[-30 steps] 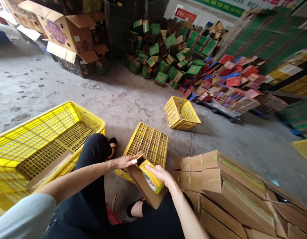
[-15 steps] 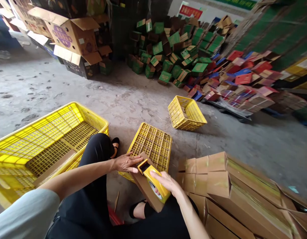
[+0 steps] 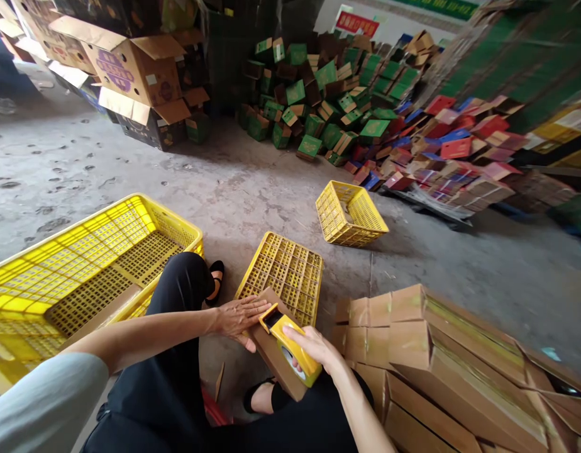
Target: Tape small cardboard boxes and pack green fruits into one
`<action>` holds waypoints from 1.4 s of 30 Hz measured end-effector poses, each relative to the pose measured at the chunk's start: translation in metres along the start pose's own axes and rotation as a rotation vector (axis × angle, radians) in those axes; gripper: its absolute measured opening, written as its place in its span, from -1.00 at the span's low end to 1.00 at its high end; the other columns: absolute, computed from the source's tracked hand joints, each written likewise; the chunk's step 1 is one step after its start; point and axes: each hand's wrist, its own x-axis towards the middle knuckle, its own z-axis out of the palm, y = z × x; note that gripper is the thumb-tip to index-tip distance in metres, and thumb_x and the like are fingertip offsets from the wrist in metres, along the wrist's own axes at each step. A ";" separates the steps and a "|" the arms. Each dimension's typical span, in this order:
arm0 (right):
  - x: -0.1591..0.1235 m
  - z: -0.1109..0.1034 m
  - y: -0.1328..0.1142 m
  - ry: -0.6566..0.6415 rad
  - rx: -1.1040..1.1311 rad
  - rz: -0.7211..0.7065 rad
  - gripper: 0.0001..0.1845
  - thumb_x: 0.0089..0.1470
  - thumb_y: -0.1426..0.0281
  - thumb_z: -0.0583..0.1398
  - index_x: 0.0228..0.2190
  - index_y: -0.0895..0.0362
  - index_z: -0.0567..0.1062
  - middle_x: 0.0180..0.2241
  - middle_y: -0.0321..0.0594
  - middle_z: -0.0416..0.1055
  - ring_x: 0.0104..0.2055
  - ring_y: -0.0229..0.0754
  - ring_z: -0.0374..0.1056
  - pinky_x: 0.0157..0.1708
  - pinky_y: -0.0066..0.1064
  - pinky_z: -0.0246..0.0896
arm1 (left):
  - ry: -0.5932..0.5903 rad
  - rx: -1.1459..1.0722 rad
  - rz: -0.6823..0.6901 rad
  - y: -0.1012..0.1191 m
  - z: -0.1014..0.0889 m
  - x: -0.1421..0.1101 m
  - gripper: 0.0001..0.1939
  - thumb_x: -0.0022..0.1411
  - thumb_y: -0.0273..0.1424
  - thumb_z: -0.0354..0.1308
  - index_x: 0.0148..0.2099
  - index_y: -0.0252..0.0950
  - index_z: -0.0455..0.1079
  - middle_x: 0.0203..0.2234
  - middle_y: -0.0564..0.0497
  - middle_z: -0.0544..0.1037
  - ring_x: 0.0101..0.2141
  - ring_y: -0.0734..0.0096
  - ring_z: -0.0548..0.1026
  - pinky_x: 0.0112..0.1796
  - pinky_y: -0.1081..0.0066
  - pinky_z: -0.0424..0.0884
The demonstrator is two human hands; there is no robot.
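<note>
A narrow brown cardboard box (image 3: 277, 371) lies slanted in front of me, its far end over an upturned yellow crate (image 3: 285, 270). My right hand (image 3: 312, 346) is wrapped round a yellow tape dispenser (image 3: 290, 343), which rests on top of the box. A roll shows in the dispenser's side. Flat on the far end of the box lies my left hand (image 3: 241, 316), fingers stretched out and close to the dispenser's front. The thumb of that hand is spread apart toward the near side.
A large yellow crate (image 3: 142, 207) with cardboard in it stands at left. Another yellow crate (image 3: 351, 214) sits farther off. Stacked brown boxes (image 3: 408, 343) stand close at right. Behind are heaps of green boxes (image 3: 314, 126) and red and blue boxes (image 3: 455, 148), plus large cartons (image 3: 139, 69).
My left hand has shifted slightly, its thumb now lower and farther from the dispenser. The dispenser stays in my right hand at nearly the same spot. The view has moved a little.
</note>
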 end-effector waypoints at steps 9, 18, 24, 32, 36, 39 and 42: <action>0.005 0.001 0.002 0.006 -0.008 0.001 -0.51 0.33 0.00 0.13 -0.42 0.12 0.46 -0.63 -0.14 0.50 -0.60 -0.12 0.46 -0.54 -0.41 0.44 | 0.011 -0.021 0.024 0.000 0.003 0.004 0.18 0.38 0.18 0.13 0.61 -0.42 -0.42 0.52 -0.44 -0.10 0.50 -0.18 -0.08 0.46 -0.02 -0.08; -0.008 -0.010 0.014 0.014 -0.036 0.020 -0.52 0.29 -0.03 0.18 -0.39 0.12 0.48 -0.63 -0.17 0.52 -0.57 -0.06 0.53 -0.52 -0.37 0.45 | 0.001 -0.005 0.019 -0.005 0.005 0.003 0.12 0.39 0.22 0.07 0.61 -0.42 -0.28 0.51 -0.44 -0.07 0.50 -0.16 -0.08 0.45 -0.03 -0.09; -0.016 -0.005 0.014 0.033 -0.009 0.018 -0.54 0.29 -0.02 0.18 -0.40 0.11 0.47 -0.63 -0.16 0.53 -0.51 -0.02 0.57 -0.49 -0.37 0.46 | -0.004 0.025 0.006 0.009 0.011 0.005 0.24 0.31 0.31 0.07 0.60 -0.47 -0.32 0.50 -0.49 -0.08 0.50 -0.25 -0.07 0.45 -0.07 -0.09; -0.003 -0.005 0.023 0.012 -0.006 0.044 -0.53 0.31 -0.02 0.15 -0.40 0.11 0.46 -0.63 -0.15 0.52 -0.51 0.01 0.57 -0.42 -0.27 0.53 | 0.002 -0.011 -0.015 0.019 0.022 0.014 0.21 0.36 0.25 0.07 0.60 -0.52 -0.35 0.51 -0.46 -0.10 0.50 -0.24 -0.09 0.45 0.00 -0.09; -0.004 -0.005 0.023 0.026 -0.027 0.018 -0.53 0.29 -0.03 0.16 -0.40 0.10 0.46 -0.64 -0.17 0.52 -0.49 0.01 0.59 -0.44 -0.32 0.51 | -0.003 -0.017 -0.016 0.016 0.024 0.014 0.19 0.38 0.23 0.07 0.60 -0.48 -0.37 0.51 -0.46 -0.10 0.50 -0.25 -0.08 0.45 -0.01 -0.07; -0.006 -0.005 0.026 0.026 -0.024 0.012 -0.52 0.28 -0.04 0.16 -0.41 0.09 0.45 -0.65 -0.17 0.52 -0.54 -0.03 0.56 -0.49 -0.35 0.48 | -0.021 -0.012 0.000 0.012 0.022 0.014 0.19 0.37 0.25 0.05 0.60 -0.45 -0.41 0.51 -0.46 -0.09 0.50 -0.20 -0.07 0.44 -0.03 -0.05; -0.009 -0.006 0.030 0.035 0.002 0.007 -0.53 0.27 -0.05 0.17 -0.40 0.09 0.44 -0.64 -0.16 0.52 -0.57 -0.05 0.54 -0.50 -0.35 0.47 | -0.024 -0.018 0.009 0.009 0.021 0.015 0.19 0.37 0.26 0.05 0.61 -0.43 -0.39 0.51 -0.45 -0.09 0.50 -0.18 -0.07 0.45 -0.02 -0.06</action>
